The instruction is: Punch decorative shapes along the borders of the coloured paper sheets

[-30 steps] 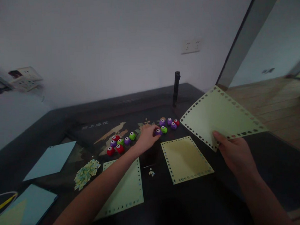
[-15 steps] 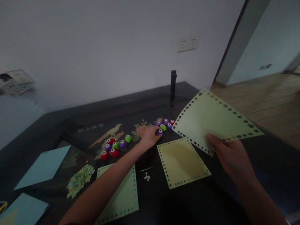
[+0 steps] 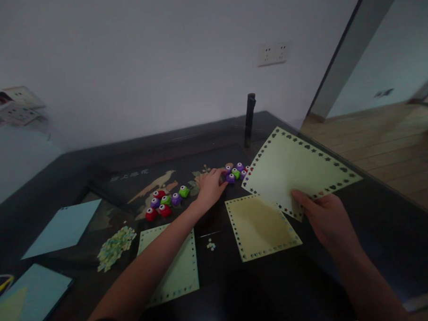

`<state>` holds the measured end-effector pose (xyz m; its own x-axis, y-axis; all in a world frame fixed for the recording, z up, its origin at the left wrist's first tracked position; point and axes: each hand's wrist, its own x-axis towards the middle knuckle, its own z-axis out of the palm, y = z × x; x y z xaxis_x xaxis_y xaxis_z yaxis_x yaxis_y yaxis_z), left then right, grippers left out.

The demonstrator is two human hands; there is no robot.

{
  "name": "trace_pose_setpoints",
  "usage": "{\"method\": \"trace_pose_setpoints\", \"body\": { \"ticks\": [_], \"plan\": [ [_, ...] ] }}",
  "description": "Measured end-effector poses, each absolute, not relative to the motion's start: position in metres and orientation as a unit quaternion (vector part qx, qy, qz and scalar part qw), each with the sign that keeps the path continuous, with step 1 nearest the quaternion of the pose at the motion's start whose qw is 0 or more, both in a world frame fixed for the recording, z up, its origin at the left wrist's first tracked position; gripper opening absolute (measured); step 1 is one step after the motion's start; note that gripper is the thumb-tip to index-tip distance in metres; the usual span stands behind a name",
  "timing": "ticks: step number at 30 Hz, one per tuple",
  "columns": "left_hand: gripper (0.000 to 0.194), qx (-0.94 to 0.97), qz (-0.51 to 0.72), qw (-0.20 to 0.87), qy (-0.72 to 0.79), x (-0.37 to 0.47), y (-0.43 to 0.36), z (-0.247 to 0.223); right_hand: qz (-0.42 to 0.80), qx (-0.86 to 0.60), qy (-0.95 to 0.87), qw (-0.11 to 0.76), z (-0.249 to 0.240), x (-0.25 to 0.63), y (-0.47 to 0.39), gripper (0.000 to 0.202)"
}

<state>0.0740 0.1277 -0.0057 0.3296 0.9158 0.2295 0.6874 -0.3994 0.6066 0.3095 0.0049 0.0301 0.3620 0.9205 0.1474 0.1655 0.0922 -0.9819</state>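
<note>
My left hand reaches over the dark table beside the right cluster of small punches, purple, green and red with eye-like tops. Its thumb and fingers are apart, close to a purple punch, with nothing seen between them. My right hand pinches the lower edge of a pale green sheet, lifted and tilted, with shapes cut along its borders. Below that sheet, a yellowish punched sheet lies flat. Another punched sheet is partly under my left forearm.
A second punch cluster sits left of centre. Paper cut-outs form a pile, with a few more near the middle. Blue sheets lie at the left. A black post stands at the back.
My left hand has drawn slightly back from the purple punch, its fingers now apart. The lifted sheet has turned and shifted a little left in my right hand. The view has shifted slightly.
</note>
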Motion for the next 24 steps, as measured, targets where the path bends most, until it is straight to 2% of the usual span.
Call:
{"method": "trace_pose_setpoints", "body": {
  "ticks": [3,5,8,11,15,24],
  "plan": [
    [0.022,0.774,0.296,0.248,0.502,0.068,0.108,0.011,0.365,-0.609,-0.424,0.562,0.031,0.304,0.005,0.012],
    [0.028,0.769,0.296,0.296,0.484,0.063,0.091,0.024,0.386,-0.613,-0.437,0.533,0.03,0.3,0.004,0.016],
    [0.033,0.725,0.3,0.433,0.444,0.053,0.065,0.037,0.423,-0.615,-0.451,0.489,0.027,0.295,0.004,0.021],
    [0.022,0.691,0.299,0.487,0.442,0.046,0.049,0.039,0.453,-0.613,-0.463,0.453,0.023,0.291,0.004,0.027],
    [0.019,0.686,0.269,0.486,0.47,0.041,0.04,0.035,0.462,-0.6,-0.487,0.436,0.017,0.289,0.005,0.029],
    [0.02,0.699,0.249,0.481,0.467,0.038,0.038,0.03,0.418,-0.585,-0.475,0.507,0.016,0.293,0.007,0.019]
  ]
}}
